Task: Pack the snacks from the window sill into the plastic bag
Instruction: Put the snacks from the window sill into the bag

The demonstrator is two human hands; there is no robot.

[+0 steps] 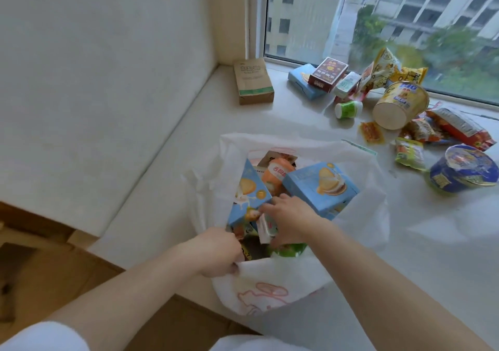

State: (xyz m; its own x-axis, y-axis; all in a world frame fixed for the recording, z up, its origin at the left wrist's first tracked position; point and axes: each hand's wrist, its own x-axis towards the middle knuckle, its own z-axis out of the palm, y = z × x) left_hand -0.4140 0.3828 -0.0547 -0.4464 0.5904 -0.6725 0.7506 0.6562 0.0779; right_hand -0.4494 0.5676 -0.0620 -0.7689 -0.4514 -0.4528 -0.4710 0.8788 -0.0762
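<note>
Gripping: left hand pinches the near rim of the white plastic bag and holds it open.
Right hand: right hand reaches inside the bag mouth, fingers spread over a small packet; whether it grasps the packet I cannot tell.
Bag contents: two light blue boxes tilted on either side of the right hand, an orange pouch between them, a green item under the wrist.
Bag position: on the window sill, near its front edge.
Snacks on the sill: brown box near the corner; blue box with a dark red box lying on it; small green-and-white bottle; yellow bag against the window; yellow cup on its side; blue bowl at the right; red and yellow packets between cup and bowl.
</note>
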